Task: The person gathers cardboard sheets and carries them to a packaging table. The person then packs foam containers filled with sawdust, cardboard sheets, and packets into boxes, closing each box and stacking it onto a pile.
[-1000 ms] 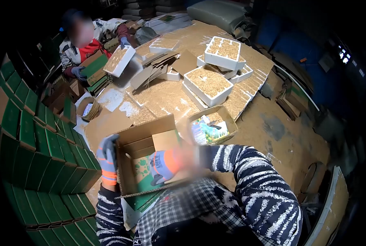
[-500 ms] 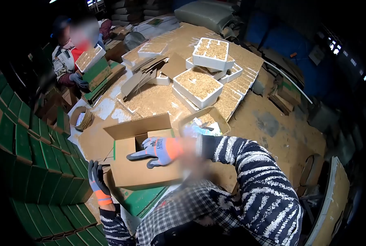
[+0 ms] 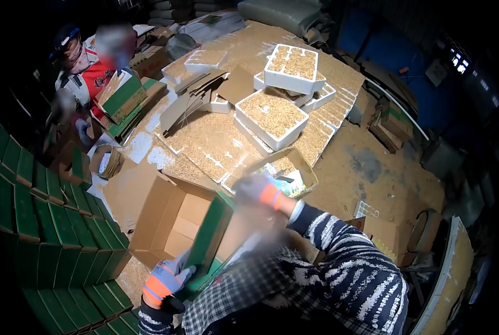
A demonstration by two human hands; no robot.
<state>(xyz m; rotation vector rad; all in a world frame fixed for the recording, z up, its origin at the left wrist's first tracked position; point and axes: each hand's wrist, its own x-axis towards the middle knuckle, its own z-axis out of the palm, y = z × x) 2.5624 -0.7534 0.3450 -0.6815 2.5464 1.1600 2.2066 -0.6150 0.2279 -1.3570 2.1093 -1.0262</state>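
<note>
An open cardboard box (image 3: 155, 215) with green outer sides tilts in front of me, its bare brown inside showing. My left hand (image 3: 168, 279), in a grey and orange work glove, grips the lower corner of this box by its green flap. Blurred by motion, my right hand (image 3: 254, 190) in a matching glove is above the box's right side, beside a small open carton (image 3: 311, 187). Colourful packets (image 3: 283, 177) and some tan flakes lie in that carton. The right fingers are too smeared to read.
White foam boxes (image 3: 271, 120) of tan flakes are stacked on the flake-strewn table (image 3: 344, 151). Cardboard sheets (image 3: 185, 103) lean left of them. Green cartons (image 3: 54, 223) are stacked at left. A co-worker (image 3: 82, 72) stands at the far left with a green box (image 3: 123, 100).
The box has turned and tipped so its inside shows. My left hand has gone from beside it to gripping its corner. My right hand has left the box top, moving up and right.
</note>
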